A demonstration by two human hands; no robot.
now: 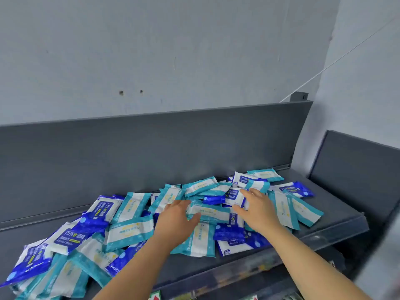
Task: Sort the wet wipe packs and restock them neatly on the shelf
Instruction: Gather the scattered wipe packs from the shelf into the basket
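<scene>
Hands: left hand (pixel 175 221) and right hand (pixel 257 211), fingers loosely spread and clasping nothing, touching opposite ends of one teal-and-white pack (pixel 207 213). Around them: wet wipe packs (pixel 129 230), teal-white and dark blue mixed, heaped unsorted across the grey shelf (pixel 337 204). Behind: back panel (pixel 151 152), pale wall (pixel 151 50).
</scene>
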